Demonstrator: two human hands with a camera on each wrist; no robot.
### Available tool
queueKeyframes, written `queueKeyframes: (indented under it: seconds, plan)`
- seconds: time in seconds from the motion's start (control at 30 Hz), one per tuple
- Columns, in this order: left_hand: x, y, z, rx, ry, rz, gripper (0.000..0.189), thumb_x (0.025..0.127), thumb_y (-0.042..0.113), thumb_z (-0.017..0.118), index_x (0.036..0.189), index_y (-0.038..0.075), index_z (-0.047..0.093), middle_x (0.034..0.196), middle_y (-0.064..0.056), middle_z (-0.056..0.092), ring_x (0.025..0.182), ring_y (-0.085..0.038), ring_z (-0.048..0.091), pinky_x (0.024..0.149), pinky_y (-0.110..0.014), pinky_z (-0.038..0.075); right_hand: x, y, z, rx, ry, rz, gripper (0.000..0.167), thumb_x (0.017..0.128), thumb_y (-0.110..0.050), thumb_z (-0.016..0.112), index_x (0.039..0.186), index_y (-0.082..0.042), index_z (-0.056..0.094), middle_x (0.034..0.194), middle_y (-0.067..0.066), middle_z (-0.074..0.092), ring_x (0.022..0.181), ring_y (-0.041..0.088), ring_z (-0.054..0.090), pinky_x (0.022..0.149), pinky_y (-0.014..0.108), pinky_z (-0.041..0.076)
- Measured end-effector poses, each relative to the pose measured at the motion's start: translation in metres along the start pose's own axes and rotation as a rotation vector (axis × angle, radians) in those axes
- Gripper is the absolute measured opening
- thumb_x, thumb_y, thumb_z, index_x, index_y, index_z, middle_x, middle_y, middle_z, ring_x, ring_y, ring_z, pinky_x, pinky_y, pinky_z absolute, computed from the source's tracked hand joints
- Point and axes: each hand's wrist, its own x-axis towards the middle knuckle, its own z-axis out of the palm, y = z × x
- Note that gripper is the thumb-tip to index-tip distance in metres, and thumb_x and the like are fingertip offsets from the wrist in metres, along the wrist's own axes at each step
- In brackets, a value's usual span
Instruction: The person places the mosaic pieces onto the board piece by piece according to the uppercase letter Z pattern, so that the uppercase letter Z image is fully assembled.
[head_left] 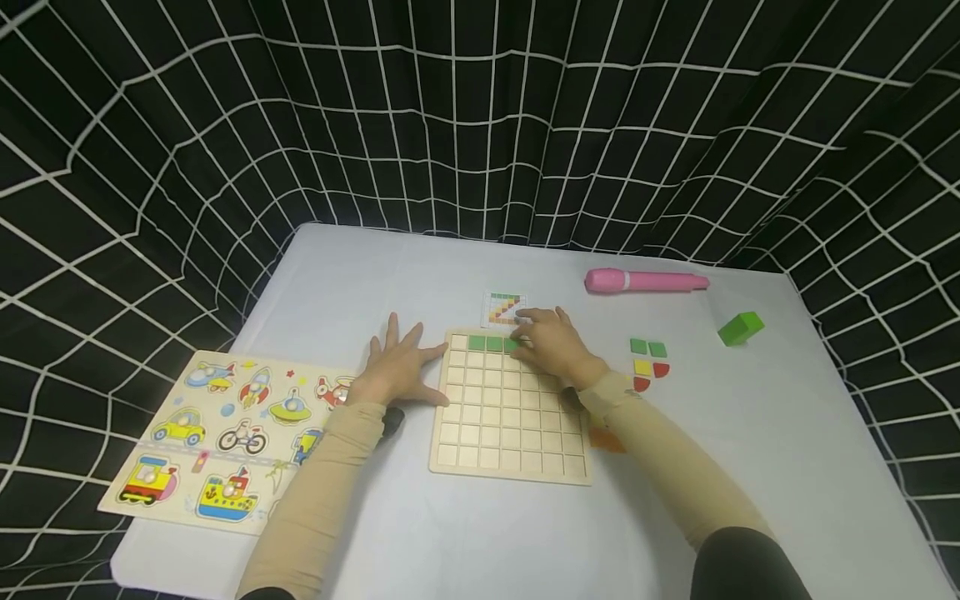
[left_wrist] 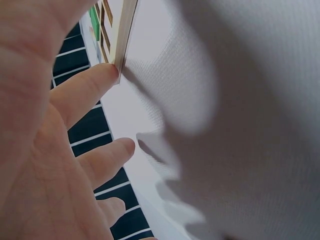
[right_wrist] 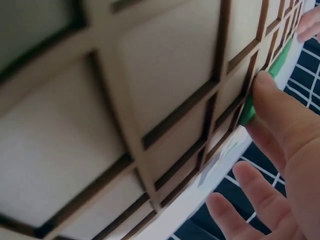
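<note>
A person's left hand (head_left: pixel 397 367) is spread wide, fingers well apart, thumb and forefinger touching the left edge of a wooden grid board (head_left: pixel 490 415) on a white desk (head_left: pixel 465 542). The right hand (head_left: pixel 557 343) pinches a green tile (right_wrist: pixel 247 111) between thumb and forefinger at the board's top row, its other fingers held apart from the board. To the left of that tile, two green squares (head_left: pixel 485 343) sit in the same row. A pattern card (head_left: pixel 495 308) lies just beyond the board.
</note>
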Motion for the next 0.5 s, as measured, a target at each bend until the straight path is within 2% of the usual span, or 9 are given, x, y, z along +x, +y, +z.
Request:
queueKeyframes:
  seconds: [0.33, 0.5]
  plan:
    - [-0.0013, 0.0014, -0.0003, -0.006, -0.002, -0.004, 0.099, 0.072, 0.062, 0.085, 0.157, 0.031, 0.044, 0.175, -0.019, 0.014, 0.158, -0.054, -0.015, 0.123, -0.079, 0.007, 0.0028, -0.0008, -0.0024, -0.022, -0.033, 0.042, 0.035, 0.090, -0.037, 0.078, 0.115, -0.013, 0.079, 0.150, 0.013, 0.060, 0.142, 0.039, 0.054, 0.120, 0.072, 0.032]
    - [-0.0008, 0.0003, 0.0000, -0.004, -0.002, -0.006, 0.099, 0.072, 0.063, 0.085, 0.157, 0.031, 0.044, 0.175, -0.019, 0.014, 0.158, -0.054, -0.016, 0.123, -0.079, 0.007, 0.0018, 0.0036, -0.0022, 0.008, -0.039, 0.040, 0.047, 0.090, -0.039, 0.078, 0.127, -0.011, 0.073, 0.156, 0.017, 0.053, 0.144, 0.040, 0.051, 0.120, 0.071, 0.034]
